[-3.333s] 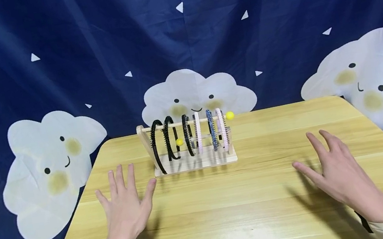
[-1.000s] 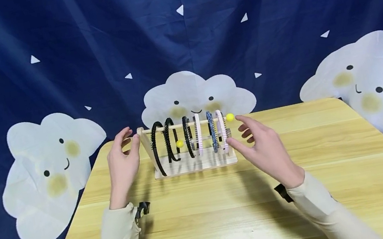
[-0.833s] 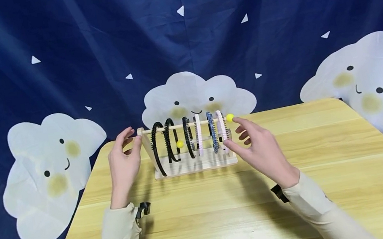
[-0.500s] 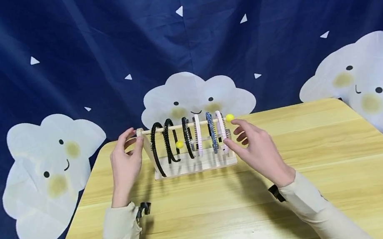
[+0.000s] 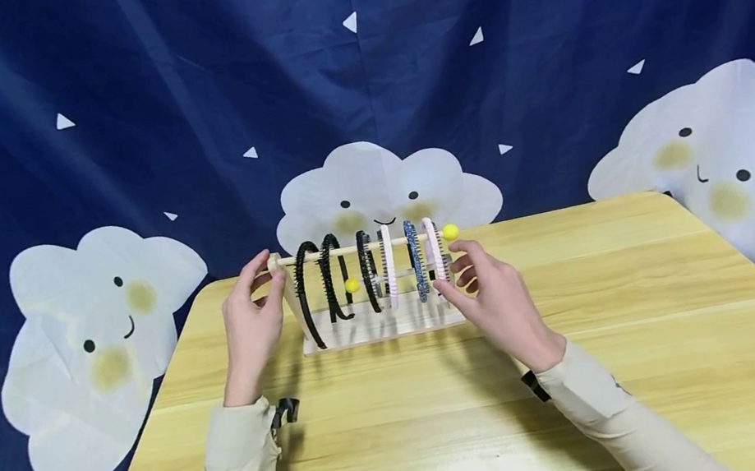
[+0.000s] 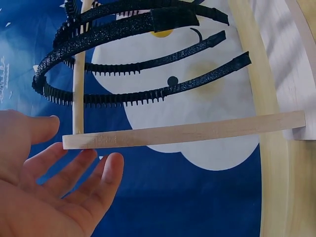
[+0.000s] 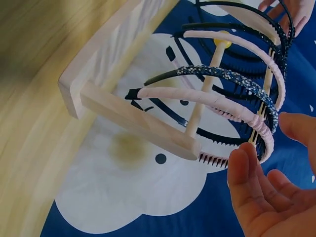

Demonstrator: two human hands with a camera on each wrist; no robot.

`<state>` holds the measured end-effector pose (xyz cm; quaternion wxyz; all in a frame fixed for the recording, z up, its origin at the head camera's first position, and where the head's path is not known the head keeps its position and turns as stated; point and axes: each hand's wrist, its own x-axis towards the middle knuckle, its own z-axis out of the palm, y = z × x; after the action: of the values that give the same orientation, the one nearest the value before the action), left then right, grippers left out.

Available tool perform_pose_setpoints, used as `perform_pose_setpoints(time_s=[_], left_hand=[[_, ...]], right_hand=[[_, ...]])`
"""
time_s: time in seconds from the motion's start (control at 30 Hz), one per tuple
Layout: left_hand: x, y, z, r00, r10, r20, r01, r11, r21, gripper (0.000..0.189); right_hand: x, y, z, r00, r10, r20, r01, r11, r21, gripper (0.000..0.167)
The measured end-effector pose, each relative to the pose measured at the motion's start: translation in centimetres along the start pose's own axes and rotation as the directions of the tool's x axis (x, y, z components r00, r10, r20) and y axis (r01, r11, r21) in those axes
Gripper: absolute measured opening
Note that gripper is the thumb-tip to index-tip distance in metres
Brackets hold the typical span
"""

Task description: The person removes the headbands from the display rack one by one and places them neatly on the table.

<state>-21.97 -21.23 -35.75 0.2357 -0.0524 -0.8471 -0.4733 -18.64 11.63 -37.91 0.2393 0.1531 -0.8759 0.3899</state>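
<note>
End pink headband (image 7: 207,100): it is hanging over the upper rod (image 6: 78,108), next to the yellow ball (image 5: 450,232) at the rod's right end; its inner teeth are pointing inward.
Neighbouring bands: the speckled blue headband (image 7: 232,76) is hanging just beside it, and farther left another pink headband (image 5: 389,267) and three black headbands (image 5: 307,297) are hanging on the same rod.
Wooden rack (image 5: 406,318): it is standing upright near the worktop's (image 5: 409,422) far edge, nearer the far left corner than the far right one.
Right hand (image 5: 497,303): its fingers are curving loosely with a moderate gap, thumb on one side of the end pink headband and fingertips on the other; they are not gripping it, and whether they are touching it I cannot tell.
Handling at the right: closing on the smooth outer band, clear of the teeth and the blue neighbour, would probably be giving the cleanest hold.
Left hand (image 5: 250,327): its fingers are parting loosely around the top of the left upright (image 6: 187,132), fingertips seemingly touching its outer side, thumb not visibly pressing.
Handling at the left: keeping light contact there would likely be steadying the rack without tipping it.
Backdrop: a blue curtain (image 5: 289,67) with smiling clouds is hanging beyond the far edge.
</note>
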Motion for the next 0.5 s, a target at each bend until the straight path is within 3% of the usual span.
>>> perform_pose_setpoints(time_s=[0.5], left_hand=[[0.05,-0.01,0.14,0.997,0.059,0.04,-0.06,0.998,0.015,0.043]], right_hand=[[-0.01,0.26,0.62,1.0,0.011,0.002,-0.011,1.0,0.024,0.039]])
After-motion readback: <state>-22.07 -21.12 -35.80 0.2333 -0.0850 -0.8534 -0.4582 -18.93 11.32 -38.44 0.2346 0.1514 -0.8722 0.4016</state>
